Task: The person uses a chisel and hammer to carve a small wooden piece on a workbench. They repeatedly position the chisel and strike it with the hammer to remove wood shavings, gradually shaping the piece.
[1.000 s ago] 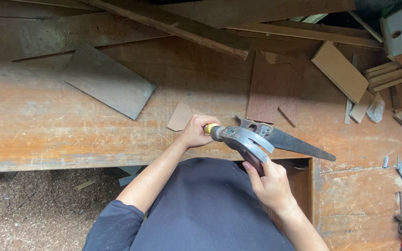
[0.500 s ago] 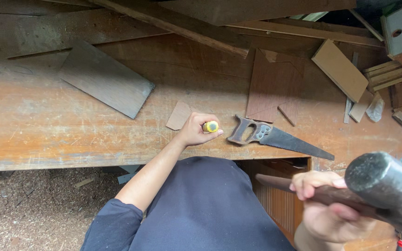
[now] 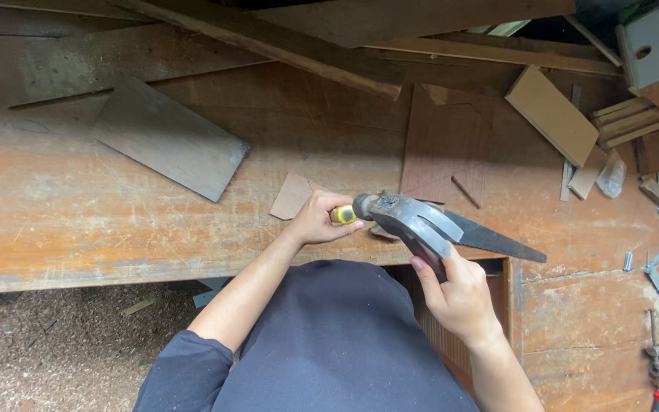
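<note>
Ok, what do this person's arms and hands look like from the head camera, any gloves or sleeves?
No gloves: the left hand and the right hand are both bare, with no rings, watch or bands visible. The forearms are bare too. A dark navy short sleeve covers the left upper arm, part of the same dark navy top. The right arm's sleeve is out of frame.

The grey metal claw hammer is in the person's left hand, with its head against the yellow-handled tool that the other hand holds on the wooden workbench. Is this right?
Not quite. In the head view the grey metal claw hammer is in the right hand, not the left. Its head does meet the yellow-handled tool, which the left hand holds on the wooden workbench.
</note>
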